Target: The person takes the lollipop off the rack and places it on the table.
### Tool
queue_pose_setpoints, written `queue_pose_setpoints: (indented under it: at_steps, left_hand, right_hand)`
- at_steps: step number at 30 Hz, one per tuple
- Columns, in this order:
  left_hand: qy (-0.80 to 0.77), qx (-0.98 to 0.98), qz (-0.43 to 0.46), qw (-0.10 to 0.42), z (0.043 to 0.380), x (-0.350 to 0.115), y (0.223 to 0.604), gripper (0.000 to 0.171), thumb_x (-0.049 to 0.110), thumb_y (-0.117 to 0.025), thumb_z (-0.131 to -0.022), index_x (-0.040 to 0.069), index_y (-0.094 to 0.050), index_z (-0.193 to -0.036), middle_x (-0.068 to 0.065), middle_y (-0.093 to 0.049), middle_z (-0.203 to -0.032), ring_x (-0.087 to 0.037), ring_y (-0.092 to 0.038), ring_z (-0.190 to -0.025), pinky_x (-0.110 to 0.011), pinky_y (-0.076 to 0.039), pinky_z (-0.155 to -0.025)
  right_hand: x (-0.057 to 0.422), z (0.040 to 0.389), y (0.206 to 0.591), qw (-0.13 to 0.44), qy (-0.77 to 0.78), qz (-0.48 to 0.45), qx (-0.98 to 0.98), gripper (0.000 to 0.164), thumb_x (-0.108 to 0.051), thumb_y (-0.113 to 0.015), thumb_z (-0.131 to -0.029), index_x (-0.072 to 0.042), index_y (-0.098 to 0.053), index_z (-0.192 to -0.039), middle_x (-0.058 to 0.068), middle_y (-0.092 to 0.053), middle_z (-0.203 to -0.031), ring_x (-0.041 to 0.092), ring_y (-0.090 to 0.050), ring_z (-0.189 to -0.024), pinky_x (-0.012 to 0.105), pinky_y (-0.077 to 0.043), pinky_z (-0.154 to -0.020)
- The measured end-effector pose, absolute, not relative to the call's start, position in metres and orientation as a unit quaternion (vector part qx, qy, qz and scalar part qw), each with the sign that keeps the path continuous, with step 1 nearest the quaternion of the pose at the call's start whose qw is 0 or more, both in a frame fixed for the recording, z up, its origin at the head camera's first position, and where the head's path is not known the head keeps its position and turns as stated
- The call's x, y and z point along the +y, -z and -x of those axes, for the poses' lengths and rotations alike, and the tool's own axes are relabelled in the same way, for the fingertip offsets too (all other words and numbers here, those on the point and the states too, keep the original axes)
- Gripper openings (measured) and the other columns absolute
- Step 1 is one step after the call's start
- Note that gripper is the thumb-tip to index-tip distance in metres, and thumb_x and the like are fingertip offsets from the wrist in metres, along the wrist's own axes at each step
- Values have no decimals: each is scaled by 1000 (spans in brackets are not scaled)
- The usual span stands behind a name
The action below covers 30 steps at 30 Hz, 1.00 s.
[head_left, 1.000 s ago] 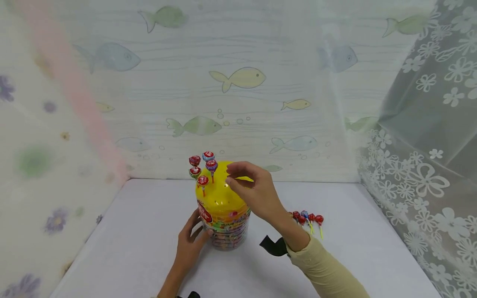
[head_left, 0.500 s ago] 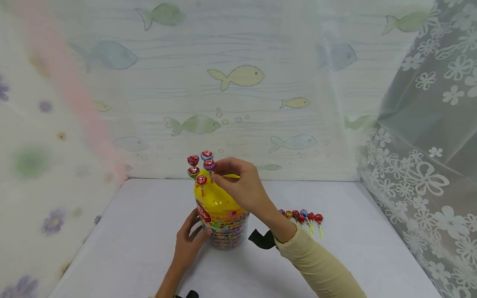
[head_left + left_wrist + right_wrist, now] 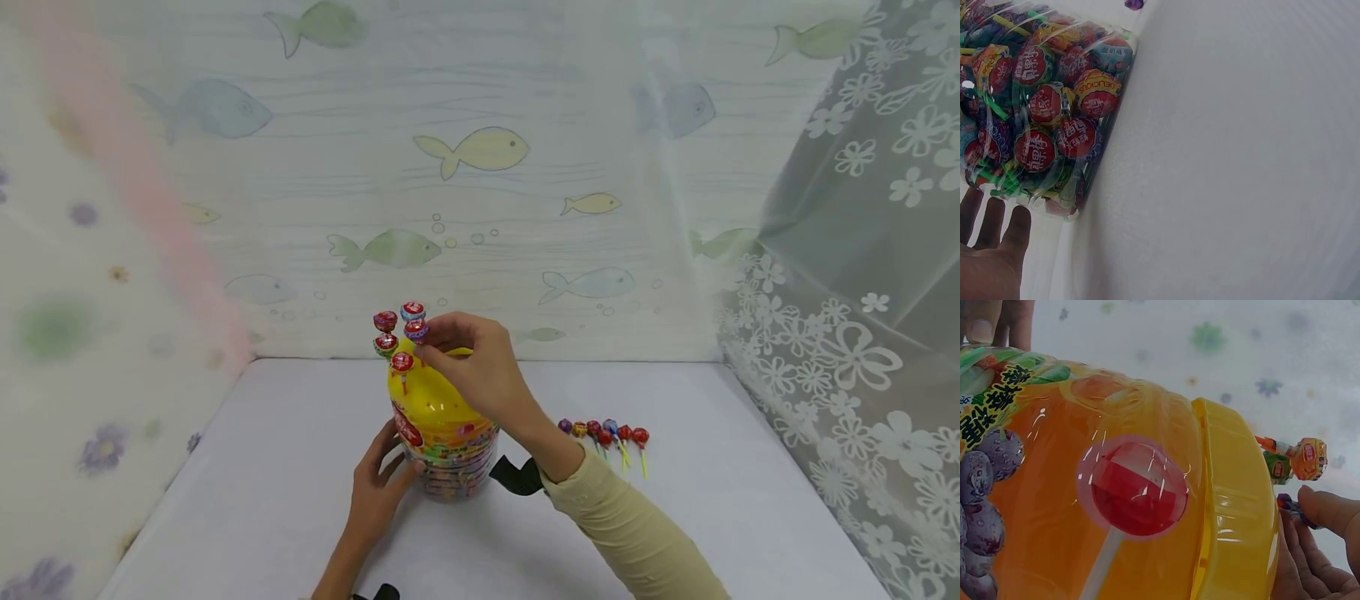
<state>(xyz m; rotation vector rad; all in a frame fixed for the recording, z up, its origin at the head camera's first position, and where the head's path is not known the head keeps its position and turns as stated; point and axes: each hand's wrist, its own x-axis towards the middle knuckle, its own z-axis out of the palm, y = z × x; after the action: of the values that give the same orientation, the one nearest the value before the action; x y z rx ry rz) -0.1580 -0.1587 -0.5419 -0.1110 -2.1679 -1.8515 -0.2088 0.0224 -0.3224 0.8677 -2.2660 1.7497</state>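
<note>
A clear jar packed with wrapped lollipops stands upright on the table, with a yellow lid [image 3: 435, 400]; the jar [image 3: 453, 479] also shows in both wrist views. My left hand [image 3: 378, 487] holds the jar's left side, thumb toward the front; its fingertips [image 3: 1019, 215] meet the jar wall in the left wrist view. Over the lid, my right hand [image 3: 483, 367] pinches a purple-wrapped lollipop [image 3: 416, 332] just under its head, thumb and fingers also on it in the right wrist view. Several other lollipops [image 3: 402, 362] stand in the lid's left part, sticks down.
Several loose lollipops [image 3: 604, 435] lie in a group on the white table [image 3: 675, 533], right of the jar. Behind the table hangs a fish-print curtain [image 3: 480, 208]. A lace-patterned sheet [image 3: 862, 375] closes off the right side.
My right hand has moved left over the lid, from an open pinch near the middle to the purple lollipop, which it now pinches. The left hand stays on the jar.
</note>
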Motion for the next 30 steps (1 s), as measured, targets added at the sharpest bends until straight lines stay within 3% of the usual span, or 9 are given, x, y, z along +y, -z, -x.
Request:
queue_pose_setpoints:
  at_steps: [5,12,20,30]
  left_hand:
    - [640,-753,38,147,159,-159,542,75,10,-75,-92,23,-39,-157,-1,-48,-154,-2,-51,-130,-41,-46,-113]
    - [645,-750,35,144,160,-158,542,75,10,-75,-92,22,-39,-157,-2,-48,-155,-2,-51,-129,-33,-47,-112]
    - [646,-749,30,143,159,-157,541,75,11,-75,-92,24,-39,-157,-1,-48,-155,-2,-51,-130,-31,-46,-112]
    - [640,-754,28,144,158,-157,542,75,11,-75,-92,21,-38,-157,-2,-47,-156,-2,-51,-129,-39,-46,-113]
  right_hand:
    - [20,210,323,75,-589,-293,-750,17,-4,-73,-93,-2,-72,-110,9,-75,-104,18,-73,-94,27,-62,-87]
    - [19,211,323,77,-594,-298,-744,16,-3,-71,-94,-1,-71,-109,10,-75,-105,18,-73,-94,27,-62,-87]
    - [18,211,322,99,-601,-306,-732,19,-3,-69,-95,0,-71,-113,11,-74,-105,20,-71,-97,32,-60,-94]
    - [21,210,322,104,-625,-300,-713,21,-6,-68,-96,-2,-68,-117,11,-71,-110,22,-69,-101,30,-63,-86]
